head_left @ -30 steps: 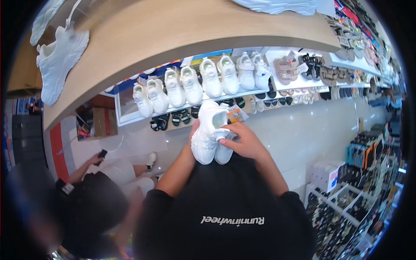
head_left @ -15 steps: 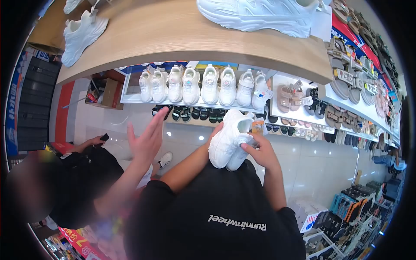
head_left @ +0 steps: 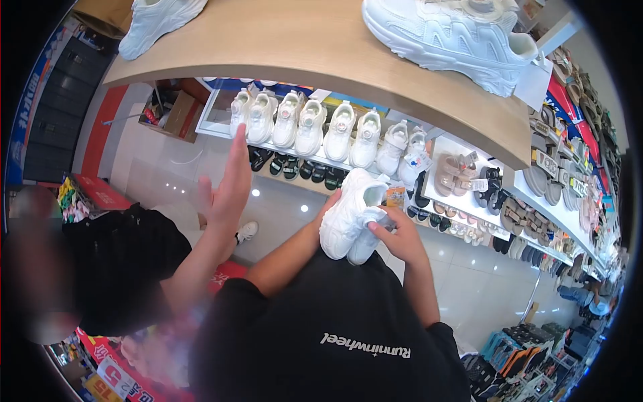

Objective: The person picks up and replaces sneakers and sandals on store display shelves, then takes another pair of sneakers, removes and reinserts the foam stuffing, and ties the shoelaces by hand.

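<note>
Two white sneakers (head_left: 343, 221) hang before the shelf's (head_left: 223, 132) front edge, left hand (head_left: 328, 206) clamped on one, right hand (head_left: 404, 238) on the other; eight displayed shoes (head_left: 340, 132) line that edge.

The held shoes (head_left: 340, 228) are covered in smooth, leather-like material, the shirt (head_left: 315, 318) is made of matt cloth, the shelf (head_left: 288, 47) is faced in smooth wood grain, and the floor (head_left: 462, 268) is polished glossy.
</note>
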The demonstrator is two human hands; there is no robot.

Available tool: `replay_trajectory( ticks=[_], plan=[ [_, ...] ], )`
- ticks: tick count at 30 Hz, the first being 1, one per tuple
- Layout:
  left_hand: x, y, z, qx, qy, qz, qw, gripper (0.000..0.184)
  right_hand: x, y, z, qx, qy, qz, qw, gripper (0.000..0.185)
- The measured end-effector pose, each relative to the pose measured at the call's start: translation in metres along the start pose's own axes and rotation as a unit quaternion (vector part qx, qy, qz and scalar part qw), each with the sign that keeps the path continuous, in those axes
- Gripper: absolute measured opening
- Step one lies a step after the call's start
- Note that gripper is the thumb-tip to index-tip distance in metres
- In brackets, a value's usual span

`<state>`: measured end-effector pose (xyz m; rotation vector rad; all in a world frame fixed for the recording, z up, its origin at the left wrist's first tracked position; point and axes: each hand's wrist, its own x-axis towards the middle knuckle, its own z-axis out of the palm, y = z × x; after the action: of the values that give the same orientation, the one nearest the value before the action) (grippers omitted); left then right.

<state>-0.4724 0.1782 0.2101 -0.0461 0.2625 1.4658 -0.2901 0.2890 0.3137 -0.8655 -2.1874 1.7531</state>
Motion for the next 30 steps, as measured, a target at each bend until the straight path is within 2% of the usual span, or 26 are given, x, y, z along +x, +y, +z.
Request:
replay_trajectory(
  ticks=[3, 9, 20, 25, 30],
  plan=[
    [-0.010, -0.003, 0.003, 0.034, 0.023, 0.010, 0.999, 0.076, -0.002, 0.008, 0.004, 0.000, -0.004, -0.012, 1.000, 0.043],
    [-0.022, -0.010, -0.001, -0.053, 0.010, -0.047, 0.997, 0.081, -0.011, 0.011, 0.002, 0.031, -0.001, -0.002, 1.000, 0.040],
    [-0.024, -0.033, 0.001, -0.013, 0.066, -0.116, 0.991, 0.084, -0.052, 0.040, 0.004, 0.088, 0.058, 0.022, 0.994, 0.038],
    [-0.044, -0.034, -0.003, 0.039, 0.103, -0.123, 0.986, 0.084, -0.061, 0.045, 0.013, 0.122, 0.044, 0.063, 0.990, 0.036],
    [-0.073, -0.032, -0.008, 0.081, 0.120, -0.088, 0.986, 0.080, -0.060, 0.047, 0.029, 0.168, 0.024, 0.096, 0.981, 0.036]
  ],
)
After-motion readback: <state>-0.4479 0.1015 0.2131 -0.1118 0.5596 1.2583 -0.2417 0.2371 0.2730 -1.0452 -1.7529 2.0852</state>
